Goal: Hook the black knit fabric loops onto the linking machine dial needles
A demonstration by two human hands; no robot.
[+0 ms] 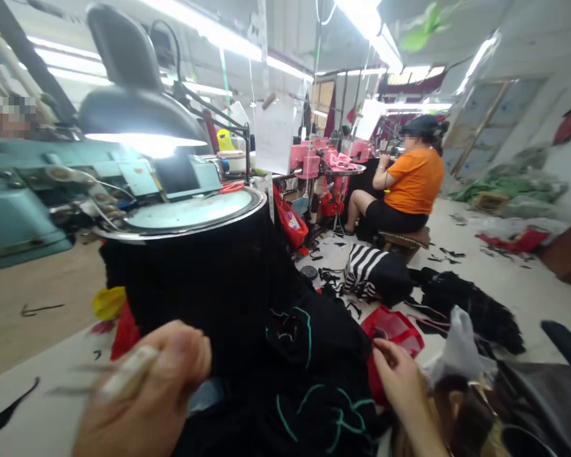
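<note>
My left hand (147,387), at the lower left, is closed around a tool with a pale handle (128,374) and two thin prongs pointing left. Motion blurs the prongs. At the lower right, my right hand (400,374) has thumb and fingers pinched together beside a red mesh bag (400,327). Whatever is between those fingertips is too small to make out. Black knit cloth (204,298) hangs from the round metal rim (261,203) of a pale green machine. More black cloth with teal thread lines (333,406) lies bunched between my hands.
A lit lamp (143,114) hangs over the machine. To the right are a clear plastic bag (461,349) and a dark brown bag (542,393). A striped bundle (375,273) and black scraps lie on the floor. Farther back, a person in orange (413,181) sits at another machine.
</note>
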